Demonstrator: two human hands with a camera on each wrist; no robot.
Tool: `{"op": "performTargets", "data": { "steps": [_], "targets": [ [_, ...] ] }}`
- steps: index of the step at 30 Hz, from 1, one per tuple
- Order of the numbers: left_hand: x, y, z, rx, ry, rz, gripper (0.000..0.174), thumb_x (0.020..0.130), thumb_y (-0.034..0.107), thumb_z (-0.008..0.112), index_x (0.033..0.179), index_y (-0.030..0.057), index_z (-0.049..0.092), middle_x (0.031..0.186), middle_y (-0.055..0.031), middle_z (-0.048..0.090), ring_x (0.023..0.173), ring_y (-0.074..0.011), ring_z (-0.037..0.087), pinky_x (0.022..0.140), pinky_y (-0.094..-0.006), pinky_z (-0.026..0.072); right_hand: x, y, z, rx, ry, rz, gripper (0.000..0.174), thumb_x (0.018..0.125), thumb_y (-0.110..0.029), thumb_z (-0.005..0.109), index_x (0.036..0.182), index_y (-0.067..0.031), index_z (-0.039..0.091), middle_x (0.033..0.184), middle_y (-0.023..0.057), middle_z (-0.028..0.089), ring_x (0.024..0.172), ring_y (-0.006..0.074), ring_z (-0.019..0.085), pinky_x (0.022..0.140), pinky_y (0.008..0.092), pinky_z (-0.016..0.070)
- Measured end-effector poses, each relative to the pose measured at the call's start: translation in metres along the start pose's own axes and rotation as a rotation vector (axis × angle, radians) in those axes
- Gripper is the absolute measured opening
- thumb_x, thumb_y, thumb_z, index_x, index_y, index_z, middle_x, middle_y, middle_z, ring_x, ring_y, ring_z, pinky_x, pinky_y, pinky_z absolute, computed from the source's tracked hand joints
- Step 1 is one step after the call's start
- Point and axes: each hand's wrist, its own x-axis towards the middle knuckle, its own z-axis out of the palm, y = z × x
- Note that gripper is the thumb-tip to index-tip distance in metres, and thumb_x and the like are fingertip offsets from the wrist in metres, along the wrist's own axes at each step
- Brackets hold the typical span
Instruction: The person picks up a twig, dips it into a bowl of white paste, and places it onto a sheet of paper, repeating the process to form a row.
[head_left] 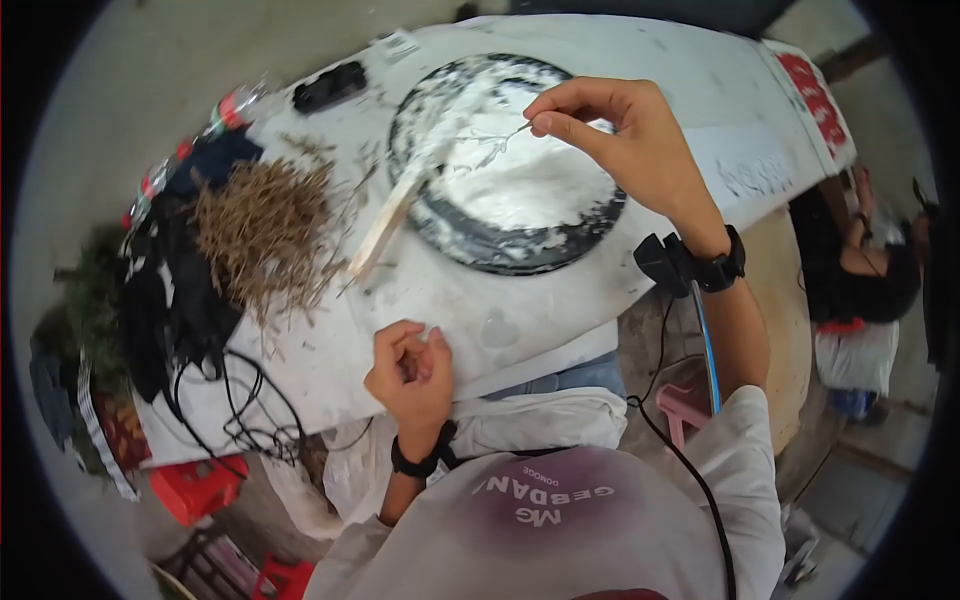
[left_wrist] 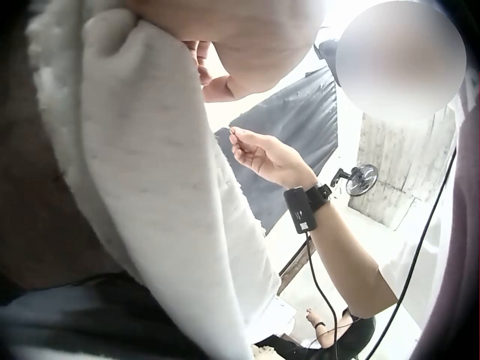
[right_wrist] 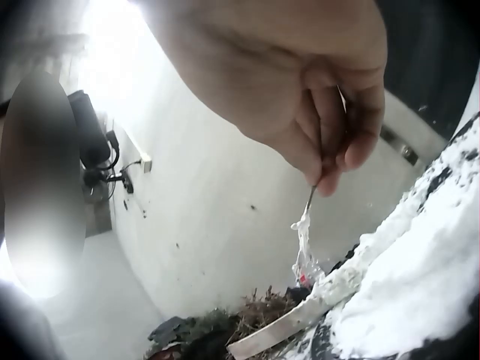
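Note:
My right hand [head_left: 632, 135] pinches the bare end of a thin dry twig [right_wrist: 303, 236] between thumb and fingertips. White paste coats the twig's forked lower part, which hangs over a round black tray [head_left: 500, 262]. Thick white paste [head_left: 530, 190] covers most of the tray. A flat wooden stick [head_left: 385, 230] leans across the tray's left rim, its far end smeared with paste. Near the table's front edge, my left hand [head_left: 412, 375] holds nothing, its fingers loosely curled.
Left of the tray lies a heap of dry twigs [head_left: 265, 230], beside dark cloth [head_left: 190, 310] and tangled black cables [head_left: 250, 410]. Plastic bottles [head_left: 235, 105] and a black object [head_left: 330, 87] line the far side. A red stool [head_left: 195, 490] stands below. Another person [head_left: 870, 260] is at right.

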Motion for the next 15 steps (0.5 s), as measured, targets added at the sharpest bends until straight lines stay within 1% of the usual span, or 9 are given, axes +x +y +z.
{"op": "performTargets", "data": {
  "steps": [1,2,5,6,9,13,15],
  "targets": [
    [0.001,0.000,-0.003,-0.002,-0.021,0.020,0.018,0.093,0.000,0.076,0.104,0.0017,0.062,0.066,0.0061,0.054,0.056,0.0003,0.039,0.052,-0.0198,0.0279,0.006,-0.006,0.011,-0.084,-0.007,-0.041,0.016,0.096,-0.014,0.078,0.105,-0.0017,0.081,0.095,0.0054,0.080,0.085,0.0125,0.070,0.080,0.0284,0.0552],
    [0.002,-0.001,-0.005,0.015,0.004,0.008,0.018,0.093,0.000,0.076,0.104,0.0017,0.062,0.066,0.0061,0.054,0.056,0.0003,0.039,0.052,-0.0198,0.0279,0.011,-0.011,0.023,-0.065,-0.031,-0.054,0.016,0.096,-0.014,0.078,0.105,-0.0017,0.081,0.095,0.0054,0.080,0.085,0.0125,0.070,0.080,0.0284,0.0552],
    [0.001,-0.002,-0.005,-0.029,0.004,-0.003,0.017,0.094,-0.001,0.075,0.104,0.0020,0.062,0.065,0.0059,0.055,0.055,0.0008,0.041,0.051,-0.0187,0.0290,0.024,-0.022,0.047,-0.187,-0.096,-0.118,0.013,0.092,-0.011,0.079,0.101,-0.0023,0.082,0.089,0.0083,0.079,0.080,0.0144,0.069,0.074,0.0295,0.0554],
    [0.001,-0.003,-0.005,-0.029,0.013,-0.014,0.017,0.094,-0.001,0.075,0.104,0.0020,0.062,0.065,0.0059,0.055,0.055,0.0008,0.041,0.051,-0.0187,0.0290,0.027,-0.023,0.051,-0.187,-0.110,-0.120,0.013,0.092,-0.011,0.079,0.101,-0.0023,0.082,0.089,0.0083,0.079,0.080,0.0144,0.069,0.074,0.0295,0.0554],
    [0.001,-0.004,-0.006,-0.063,0.020,0.004,0.018,0.093,-0.001,0.075,0.104,0.0024,0.062,0.064,0.0059,0.055,0.054,0.0013,0.041,0.051,-0.0177,0.0294,0.036,-0.026,0.057,-0.285,-0.076,-0.197,0.014,0.090,-0.010,0.079,0.101,-0.0023,0.082,0.089,0.0110,0.078,0.078,0.0166,0.069,0.071,0.0302,0.0552],
    [0.001,-0.007,-0.006,-0.080,0.011,0.015,0.019,0.092,-0.002,0.076,0.104,0.0027,0.062,0.063,0.0062,0.055,0.053,0.0014,0.040,0.050,-0.0178,0.0291,0.045,-0.037,0.058,-0.349,-0.138,-0.192,0.014,0.089,-0.009,0.079,0.100,-0.0009,0.081,0.089,0.0122,0.078,0.077,0.0183,0.070,0.072,0.0310,0.0558],
    [0.001,-0.007,-0.005,-0.093,0.011,0.018,0.019,0.092,-0.002,0.076,0.104,0.0028,0.062,0.063,0.0062,0.055,0.053,0.0014,0.040,0.050,-0.0178,0.0290,0.048,-0.038,0.063,-0.385,-0.139,-0.206,0.014,0.089,-0.009,0.079,0.100,-0.0006,0.081,0.089,0.0128,0.078,0.077,0.0190,0.070,0.072,0.0314,0.0561]
  ]
}}
